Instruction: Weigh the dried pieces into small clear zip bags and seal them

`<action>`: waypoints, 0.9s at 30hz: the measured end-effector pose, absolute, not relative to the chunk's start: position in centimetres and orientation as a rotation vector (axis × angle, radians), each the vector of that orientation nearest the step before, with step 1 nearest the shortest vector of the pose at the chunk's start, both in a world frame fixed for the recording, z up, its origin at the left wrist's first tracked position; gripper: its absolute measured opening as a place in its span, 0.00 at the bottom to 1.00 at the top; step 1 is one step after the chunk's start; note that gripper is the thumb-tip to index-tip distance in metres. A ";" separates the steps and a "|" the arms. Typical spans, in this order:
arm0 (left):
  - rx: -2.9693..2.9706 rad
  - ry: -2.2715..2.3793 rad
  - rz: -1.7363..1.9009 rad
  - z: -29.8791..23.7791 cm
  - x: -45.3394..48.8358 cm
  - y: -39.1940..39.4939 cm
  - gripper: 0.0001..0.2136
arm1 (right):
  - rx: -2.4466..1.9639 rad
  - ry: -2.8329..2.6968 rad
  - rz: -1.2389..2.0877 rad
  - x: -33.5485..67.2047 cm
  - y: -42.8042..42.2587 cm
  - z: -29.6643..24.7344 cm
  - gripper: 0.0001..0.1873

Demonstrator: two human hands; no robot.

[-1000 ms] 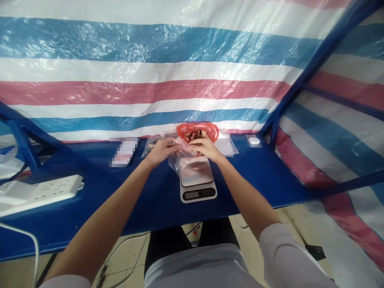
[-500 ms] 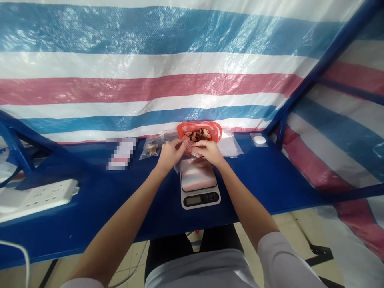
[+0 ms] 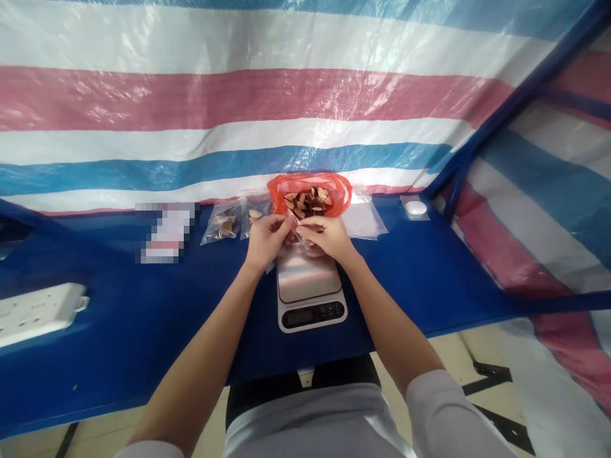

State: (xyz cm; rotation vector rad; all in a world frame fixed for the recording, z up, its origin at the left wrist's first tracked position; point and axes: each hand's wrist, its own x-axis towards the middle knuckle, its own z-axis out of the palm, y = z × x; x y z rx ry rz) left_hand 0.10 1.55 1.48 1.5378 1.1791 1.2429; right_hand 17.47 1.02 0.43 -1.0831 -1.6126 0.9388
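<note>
My left hand (image 3: 267, 240) and my right hand (image 3: 327, 236) meet above a digital kitchen scale (image 3: 308, 305), pinching a small clear plastic bag (image 3: 296, 228) between them. Right behind my hands, an open orange-red plastic bag (image 3: 309, 191) holds many brown dried slices. To the left of my left hand lie small clear bags (image 3: 222, 228) with pale slices inside. A stack of flat clear bags (image 3: 360, 219) lies to the right of the red bag. My hands hide the back of the scale's steel platform.
The blue table (image 3: 119, 318) carries a white power strip (image 3: 35, 312) at the left, a pixelated packet (image 3: 167, 232), and a small white object (image 3: 416, 207) at the back right. Striped tarpaulin (image 3: 238, 95) on blue metal framing closes off the back and right.
My view has tilted down and turned right, so the tarpaulin stripes and power strip shift in the frame. My hands still pinch the small bag together, and more of the filled bags shows.
</note>
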 end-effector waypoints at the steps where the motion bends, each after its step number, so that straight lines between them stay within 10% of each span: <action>1: 1.548 1.170 1.248 1.4 0.1 1.4 0.12 | -1.101 -1.597 0.972 17.5 1.0 0.5 0.14; 27: 2.162 1.151 1.293 1.5 -2.4 0.2 0.14 | -1.164 -1.293 1.298 18.4 0.1 1.4 0.19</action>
